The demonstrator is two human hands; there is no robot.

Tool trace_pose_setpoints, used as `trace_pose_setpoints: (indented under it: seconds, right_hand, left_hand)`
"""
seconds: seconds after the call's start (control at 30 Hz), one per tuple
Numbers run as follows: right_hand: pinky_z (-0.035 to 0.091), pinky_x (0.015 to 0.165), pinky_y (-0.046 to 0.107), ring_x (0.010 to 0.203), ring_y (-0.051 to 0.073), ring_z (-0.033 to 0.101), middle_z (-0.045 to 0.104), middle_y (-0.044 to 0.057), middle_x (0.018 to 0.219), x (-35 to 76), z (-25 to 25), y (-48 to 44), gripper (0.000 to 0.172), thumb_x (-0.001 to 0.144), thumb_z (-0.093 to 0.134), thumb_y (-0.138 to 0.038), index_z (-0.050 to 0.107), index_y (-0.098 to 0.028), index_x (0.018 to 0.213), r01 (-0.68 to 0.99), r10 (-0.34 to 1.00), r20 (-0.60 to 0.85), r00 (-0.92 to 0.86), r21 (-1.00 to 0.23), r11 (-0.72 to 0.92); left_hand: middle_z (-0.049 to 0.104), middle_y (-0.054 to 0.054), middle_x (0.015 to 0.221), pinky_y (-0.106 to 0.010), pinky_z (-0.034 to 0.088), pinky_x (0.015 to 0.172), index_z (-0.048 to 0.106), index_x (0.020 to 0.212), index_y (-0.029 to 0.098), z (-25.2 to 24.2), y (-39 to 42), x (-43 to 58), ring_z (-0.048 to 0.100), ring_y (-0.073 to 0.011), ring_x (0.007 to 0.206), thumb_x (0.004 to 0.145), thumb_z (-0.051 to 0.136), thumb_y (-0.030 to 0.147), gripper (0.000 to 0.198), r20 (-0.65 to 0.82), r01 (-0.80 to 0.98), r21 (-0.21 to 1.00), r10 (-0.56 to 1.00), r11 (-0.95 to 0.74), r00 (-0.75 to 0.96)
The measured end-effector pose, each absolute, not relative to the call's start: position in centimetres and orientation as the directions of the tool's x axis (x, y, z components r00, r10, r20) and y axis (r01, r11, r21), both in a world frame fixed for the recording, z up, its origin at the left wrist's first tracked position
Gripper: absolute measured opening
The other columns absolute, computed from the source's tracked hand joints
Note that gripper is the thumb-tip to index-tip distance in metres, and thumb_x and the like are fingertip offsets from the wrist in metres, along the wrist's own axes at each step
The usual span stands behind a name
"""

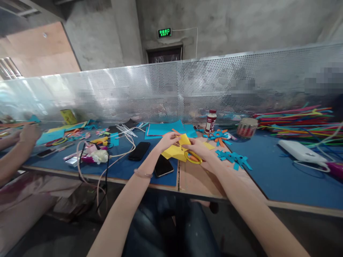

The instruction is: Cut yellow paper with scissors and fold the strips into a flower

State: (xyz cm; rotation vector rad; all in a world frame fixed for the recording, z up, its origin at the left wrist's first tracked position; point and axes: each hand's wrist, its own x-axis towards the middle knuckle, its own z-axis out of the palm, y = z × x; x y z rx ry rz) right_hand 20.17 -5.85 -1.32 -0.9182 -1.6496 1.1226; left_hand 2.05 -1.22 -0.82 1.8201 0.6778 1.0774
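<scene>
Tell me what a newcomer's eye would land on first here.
Probably the bright yellow paper at the centre, with the person's left hand and right hand on it. Next might come the multicoloured bundle of thin stems at the back right of the table. The glowing green exit sign also stands out, high on the grey wall beyond the perforated metal divider.
</scene>
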Motion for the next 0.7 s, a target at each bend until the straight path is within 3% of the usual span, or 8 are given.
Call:
trace_pose_setpoints:
  seconds: [0.4, 0.53, 0.7]
  right_hand:
    - [0.050, 0.061, 0.025, 0.075, 0.017, 0.063, 0.066, 0.007, 0.103, 19.81, -1.69, -5.46, 0.039, 0.073, 0.062, -0.026, 0.057, -0.017, 0.111, 0.133, 0.914, 0.310, -0.262, -0.926, 0.352]
    - [0.045, 0.058, 0.023, 0.070, 0.015, 0.058, 0.066, 0.003, 0.086, 19.60, -1.78, -5.38, 0.027, 0.078, 0.056, -0.041, 0.060, -0.018, 0.092, 0.227, 0.906, 0.384, -0.178, -0.880, 0.417]
    - [0.031, 0.053, 0.024, 0.059, 0.012, 0.041, 0.048, -0.002, 0.062, 19.32, -2.09, -5.02, 0.037, 0.084, 0.043, -0.051, 0.047, -0.019, 0.066, 0.409, 0.841, 0.539, 0.054, -0.780, 0.474]
  left_hand:
    - [0.065, -0.006, 0.077, -0.029, 0.052, 0.062, 0.056, 0.086, 0.011, -1.43, -0.76, 2.12, 0.064, -0.0149, 0.069, 0.072, 0.067, 0.035, 0.030, 0.331, 0.077, 0.903, 0.798, -0.424, 0.503]
    - [0.064, -0.005, 0.071, -0.028, 0.051, 0.062, 0.055, 0.082, 0.011, -1.51, -0.73, 2.18, 0.063, -0.0134, 0.065, 0.072, 0.067, 0.036, 0.030, 0.329, 0.084, 0.899, 0.789, -0.430, 0.519]
    - [0.063, -0.004, 0.066, -0.029, 0.051, 0.062, 0.054, 0.077, 0.011, -1.44, -1.38, 2.56, 0.062, -0.0130, 0.060, 0.072, 0.068, 0.036, 0.029, 0.313, 0.080, 0.900, 0.764, -0.428, 0.565]
